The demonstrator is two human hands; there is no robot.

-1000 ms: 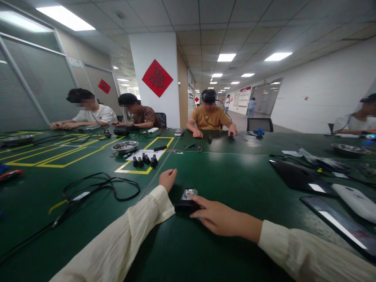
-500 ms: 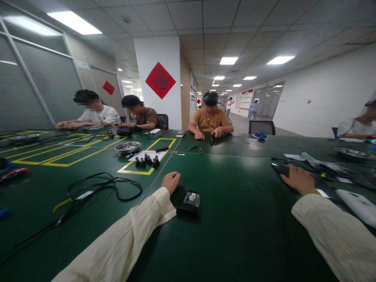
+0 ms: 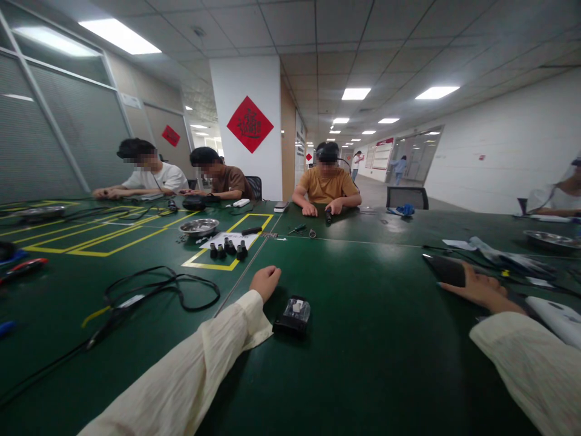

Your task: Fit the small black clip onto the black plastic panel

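Note:
My left hand (image 3: 265,283) rests on the green table (image 3: 363,363) with its fingers curled in; nothing shows in it. Just to its right lies a small black case with a clear plastic part and a white piece inside (image 3: 294,315). Far to the right, my right hand (image 3: 483,287) grips a smartphone (image 3: 445,269), a flat dark slab, with the thumb along its near edge and the fingers over the far side. The hand hides the phone's right end.
Several black cylindrical parts (image 3: 229,248) stand by a white sheet and a metal bowl (image 3: 198,227). A looped black cable (image 3: 163,290) lies left. A white device (image 3: 554,318) and plastic bags (image 3: 512,257) are right. A person in an orange shirt (image 3: 327,184) sits opposite.
My right hand has shifted right and turned, now gripping the phone from its right end, with the thumb showing at the near edge. My left hand stays put. The view has swung slightly left.

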